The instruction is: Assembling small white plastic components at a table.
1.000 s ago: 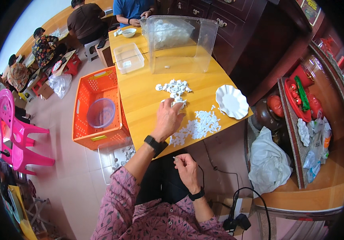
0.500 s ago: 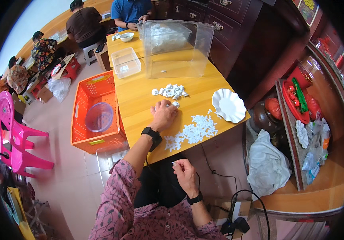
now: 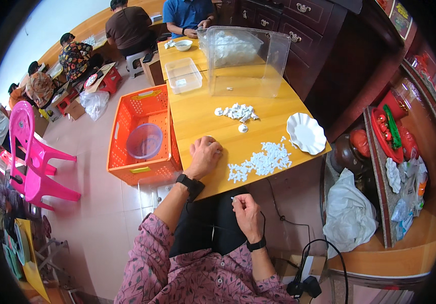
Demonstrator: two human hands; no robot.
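Left hand point(image 3: 204, 158) has pulled back from the upper heap of white caps point(image 3: 238, 112) to the near-left part of the wooden table point(image 3: 192, 116), leaving one round cap point(image 3: 243, 128) by itself just below that heap. Reads as picking from the heap being done for the moment. Left fingers curled down at the tabletop; can't tell if they grip anything. Right hand point(image 3: 247, 213), over the lap, pinches a tiny pale piece point(image 3: 232, 198) as before.

Counts: two white piles, the heap plus the small white pegs point(image 3: 266, 161) near the table's front edge, each too overlapped to count by piece; one scalloped plate point(image 3: 306, 133); one clear tub point(image 3: 190, 76); one big transparent bin point(image 3: 279, 66); one orange crate point(image 3: 122, 169) with one purple-tinted bowl point(image 3: 144, 144) inside.
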